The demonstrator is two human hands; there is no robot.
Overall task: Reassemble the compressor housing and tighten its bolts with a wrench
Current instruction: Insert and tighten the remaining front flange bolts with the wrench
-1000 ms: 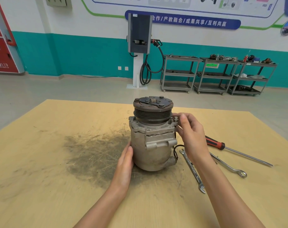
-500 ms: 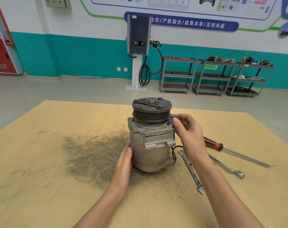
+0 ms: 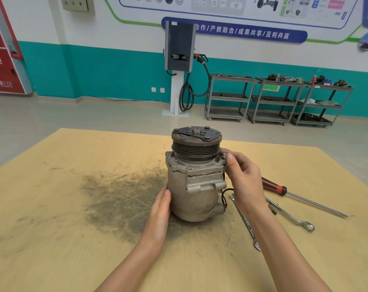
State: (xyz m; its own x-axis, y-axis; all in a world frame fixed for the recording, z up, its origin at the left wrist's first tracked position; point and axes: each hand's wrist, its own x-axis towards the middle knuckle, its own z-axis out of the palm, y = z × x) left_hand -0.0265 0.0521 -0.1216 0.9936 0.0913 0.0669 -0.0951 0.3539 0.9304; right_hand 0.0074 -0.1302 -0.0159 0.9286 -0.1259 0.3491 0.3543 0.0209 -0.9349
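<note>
— So, where standing, the compressor (image 3: 195, 175)?

— Upright near the middle of the desk (image 3: 52, 239), pulley end up, rounded end down on the wood, just right of a dark smudge (image 3: 124, 199).

— And the left hand (image 3: 160, 216)?

— Laid flat against the lower left side of the housing, fingers (image 3: 165, 197) straight and together, not closed around anything.

— The right hand (image 3: 245, 182)?

— Up at the right ear of the flange, under the pulley. Thumb and forefinger pinched together at a bolt (image 3: 224, 157) there; hard to see how firm, mostly covered by the fingertips.

— Tools?

— Lying on the desk to the right, untouched. One wrench (image 3: 245, 222) just beside the compressor, partly under the right wrist. A second wrench (image 3: 292, 218) further right, ring end toward the near edge. Beyond it a screwdriver (image 3: 301, 199) with red and black handle, well apart from the housing
</note>
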